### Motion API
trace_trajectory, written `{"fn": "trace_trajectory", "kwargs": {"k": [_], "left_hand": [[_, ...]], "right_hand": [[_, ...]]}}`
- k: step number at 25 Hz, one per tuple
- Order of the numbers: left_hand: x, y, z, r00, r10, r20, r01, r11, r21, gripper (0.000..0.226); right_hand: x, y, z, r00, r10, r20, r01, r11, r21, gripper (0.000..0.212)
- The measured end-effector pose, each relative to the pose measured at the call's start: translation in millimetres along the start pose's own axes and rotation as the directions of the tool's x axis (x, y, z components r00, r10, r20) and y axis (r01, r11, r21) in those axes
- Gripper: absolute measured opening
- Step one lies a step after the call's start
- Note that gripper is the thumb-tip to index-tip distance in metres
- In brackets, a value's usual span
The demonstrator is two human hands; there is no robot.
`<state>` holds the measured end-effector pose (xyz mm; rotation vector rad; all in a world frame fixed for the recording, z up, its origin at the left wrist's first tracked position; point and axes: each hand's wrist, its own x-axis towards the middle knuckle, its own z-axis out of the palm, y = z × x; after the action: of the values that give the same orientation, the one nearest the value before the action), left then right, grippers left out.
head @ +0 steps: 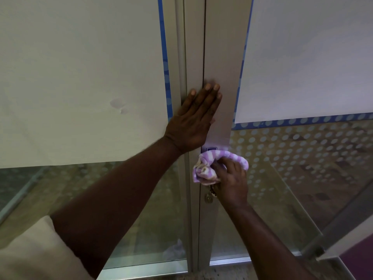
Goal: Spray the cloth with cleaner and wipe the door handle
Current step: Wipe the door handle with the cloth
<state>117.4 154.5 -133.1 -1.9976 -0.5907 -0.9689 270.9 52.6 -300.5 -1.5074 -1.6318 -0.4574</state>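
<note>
A purple-and-white striped cloth (214, 164) is bunched against the metal door frame (220, 67) at handle height. My right hand (232, 182) grips the cloth from below and to the right and presses it on the door. The handle itself is hidden under the cloth and hand; only a small round lock (208, 198) with keys shows just below. My left hand (195, 122) lies flat, fingers together, on the frame above the cloth, spanning the seam between the two doors. No spray bottle is in view.
Two glass doors meet at the seam (202, 57). White paper covers the upper left pane (80, 77) and upper right pane (306, 57), edged with blue tape. Dotted frosted glass (292, 150) lies lower right. A metal threshold (145, 269) runs along the bottom.
</note>
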Motion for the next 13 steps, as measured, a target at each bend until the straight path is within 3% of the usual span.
{"fn": "trace_trajectory", "kwargs": {"k": [3, 7, 10, 13], "left_hand": [[-0.2, 0.5, 0.0, 1.000, -0.002, 0.008, 0.002, 1.000, -0.005, 0.053], [-1.0, -0.2, 0.8, 1.000, 0.007, 0.012, -0.007, 1.000, 0.005, 0.054], [-1.7, -1.3, 1.6, 1.000, 0.007, 0.013, -0.007, 1.000, -0.005, 0.053], [-0.8, -0.4, 0.8, 1.000, 0.009, 0.000, -0.009, 1.000, 0.006, 0.053]], "right_hand": [[-15.0, -6.2, 0.9, 0.983, 0.023, 0.184, -0.028, 0.999, 0.025, 0.046], [-28.3, -13.5, 2.1, 0.879, 0.114, 0.464, -0.084, 0.993, -0.085, 0.029], [-36.4, -15.1, -1.2, 0.837, 0.116, 0.535, -0.057, 0.990, -0.125, 0.033], [-51.4, -12.2, -9.4, 0.860, 0.053, 0.507, -0.019, 0.997, -0.073, 0.035]]}}
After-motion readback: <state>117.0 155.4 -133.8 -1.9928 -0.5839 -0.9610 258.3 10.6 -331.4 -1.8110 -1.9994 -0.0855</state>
